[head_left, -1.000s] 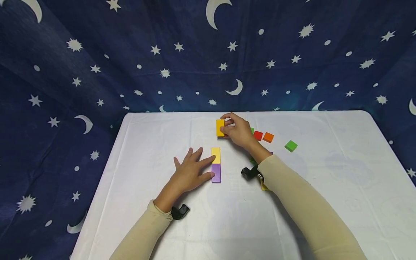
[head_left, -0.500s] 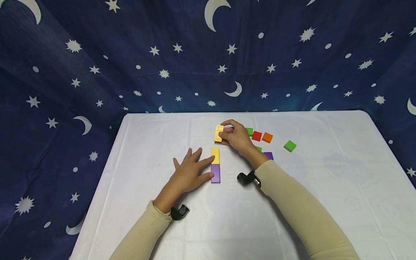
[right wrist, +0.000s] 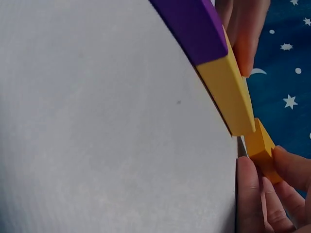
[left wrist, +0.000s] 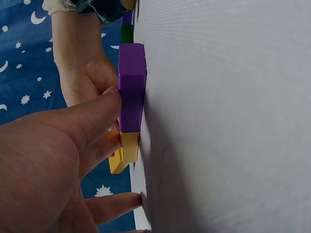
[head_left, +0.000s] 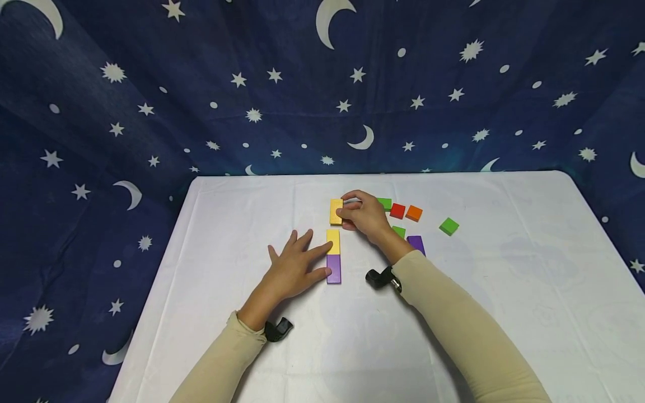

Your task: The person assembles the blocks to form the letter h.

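Observation:
A purple block (head_left: pixel 334 271) and a light yellow block (head_left: pixel 333 237) lie end to end in a straight line on the white table. My left hand (head_left: pixel 289 271) has its fingers spread and rests beside them, thumb touching the purple block (left wrist: pixel 132 92) and index finger on the light yellow block (left wrist: pixel 129 145). Just beyond the far end of that line, my right hand (head_left: pixel 369 217) pinches a deeper yellow block (head_left: pixel 335 212) between thumb and fingers. The right wrist view shows this yellow block (right wrist: pixel 260 148) close to the light yellow one, slightly raised.
To the right of the right hand lie a green block (head_left: pixel 384 204), a red block (head_left: pixel 397 211), an orange block (head_left: pixel 414 213), a second green block (head_left: pixel 398 231) and a purple block (head_left: pixel 416 244). Another green block (head_left: pixel 449 226) sits farther right. A starry curtain (head_left: pixel 282 101) hangs behind the table.
My right hand has brought the deeper yellow block down and nearer to the light yellow block, uncovering green and purple blocks on the right. The left hand stays in place.

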`<action>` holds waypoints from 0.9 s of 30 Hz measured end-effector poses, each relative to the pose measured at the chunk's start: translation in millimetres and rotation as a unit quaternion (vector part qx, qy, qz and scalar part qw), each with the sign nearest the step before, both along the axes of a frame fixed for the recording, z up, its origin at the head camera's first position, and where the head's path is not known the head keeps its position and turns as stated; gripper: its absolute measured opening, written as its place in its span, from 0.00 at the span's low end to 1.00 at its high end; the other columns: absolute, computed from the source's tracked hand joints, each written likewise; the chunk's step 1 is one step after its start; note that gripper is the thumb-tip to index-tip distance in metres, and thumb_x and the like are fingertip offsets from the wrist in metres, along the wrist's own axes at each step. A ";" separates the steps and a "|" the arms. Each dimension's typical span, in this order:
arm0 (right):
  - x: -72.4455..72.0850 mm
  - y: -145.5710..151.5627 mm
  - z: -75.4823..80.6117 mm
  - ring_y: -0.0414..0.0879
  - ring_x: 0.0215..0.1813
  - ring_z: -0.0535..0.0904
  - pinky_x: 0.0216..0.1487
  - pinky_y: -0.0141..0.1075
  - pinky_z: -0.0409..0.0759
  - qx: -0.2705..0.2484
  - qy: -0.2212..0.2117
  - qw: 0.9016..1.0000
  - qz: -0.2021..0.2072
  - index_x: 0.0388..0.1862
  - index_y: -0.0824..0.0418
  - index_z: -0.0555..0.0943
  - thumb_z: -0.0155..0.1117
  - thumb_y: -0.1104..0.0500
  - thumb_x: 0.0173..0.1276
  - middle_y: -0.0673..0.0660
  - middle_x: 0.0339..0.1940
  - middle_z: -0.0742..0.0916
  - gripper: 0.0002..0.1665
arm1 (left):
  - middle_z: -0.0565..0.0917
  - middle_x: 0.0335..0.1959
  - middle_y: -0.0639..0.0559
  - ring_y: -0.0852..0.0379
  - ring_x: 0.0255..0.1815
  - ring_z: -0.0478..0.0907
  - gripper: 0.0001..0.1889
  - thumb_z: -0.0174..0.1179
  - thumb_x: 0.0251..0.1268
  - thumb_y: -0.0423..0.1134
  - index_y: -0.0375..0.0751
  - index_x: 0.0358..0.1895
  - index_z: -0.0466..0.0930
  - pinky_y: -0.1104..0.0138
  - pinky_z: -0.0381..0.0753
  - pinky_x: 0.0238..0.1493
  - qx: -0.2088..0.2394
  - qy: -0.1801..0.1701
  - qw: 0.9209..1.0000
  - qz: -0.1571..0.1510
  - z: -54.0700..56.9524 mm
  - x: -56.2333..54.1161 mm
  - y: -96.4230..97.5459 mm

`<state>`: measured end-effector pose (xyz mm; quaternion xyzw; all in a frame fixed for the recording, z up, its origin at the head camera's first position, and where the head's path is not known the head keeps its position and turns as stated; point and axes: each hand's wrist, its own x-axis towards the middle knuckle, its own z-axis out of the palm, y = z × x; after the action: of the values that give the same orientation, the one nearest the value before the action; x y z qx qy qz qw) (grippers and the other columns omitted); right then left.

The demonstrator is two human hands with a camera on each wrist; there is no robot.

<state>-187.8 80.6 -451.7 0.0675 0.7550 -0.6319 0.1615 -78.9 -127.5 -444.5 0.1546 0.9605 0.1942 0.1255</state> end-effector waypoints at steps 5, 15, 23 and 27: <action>-2.2 2.3 -3.7 0.43 0.38 0.87 0.37 0.38 0.89 0.011 -0.001 1.000 -0.002 0.56 0.55 0.82 0.76 0.61 0.64 0.58 0.48 0.88 0.22 | 0.60 0.82 0.43 0.30 0.83 0.48 0.31 0.62 0.68 0.62 0.69 0.73 0.71 0.16 0.42 0.63 -0.001 -0.003 1.000 0.000 0.4 0.6 0.6; -6.2 5.3 -7.4 0.45 0.40 0.86 0.40 0.37 0.89 0.014 -0.002 1.000 0.022 0.55 0.55 0.83 0.78 0.59 0.63 0.55 0.45 0.86 0.22 | 0.59 0.82 0.43 0.30 0.83 0.48 0.31 0.62 0.68 0.62 0.69 0.74 0.71 0.16 0.42 0.63 -0.004 -0.003 1.000 0.000 0.9 0.1 0.9; -8.1 4.9 -7.8 0.43 0.35 0.88 0.37 0.37 0.89 0.013 -0.004 0.999 0.032 0.53 0.58 0.83 0.78 0.61 0.61 0.55 0.41 0.86 0.21 | 0.59 0.82 0.43 0.30 0.83 0.48 0.31 0.62 0.68 0.62 0.69 0.74 0.71 0.16 0.42 0.63 -0.002 0.000 1.000 -0.001 -0.1 0.2 0.4; -8.2 5.2 -9.2 0.43 0.35 0.88 0.38 0.37 0.89 0.020 0.002 0.999 0.038 0.54 0.58 0.84 0.78 0.60 0.61 0.56 0.43 0.87 0.22 | 0.59 0.82 0.43 0.30 0.83 0.47 0.31 0.62 0.68 0.63 0.69 0.74 0.71 0.16 0.42 0.63 -0.003 -0.001 1.000 -0.001 0.3 0.3 0.4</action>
<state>-195.9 85.8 -460.9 0.0408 0.7695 -0.6105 0.1830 -78.5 -127.1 -444.2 0.1554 0.9607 0.1911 0.1277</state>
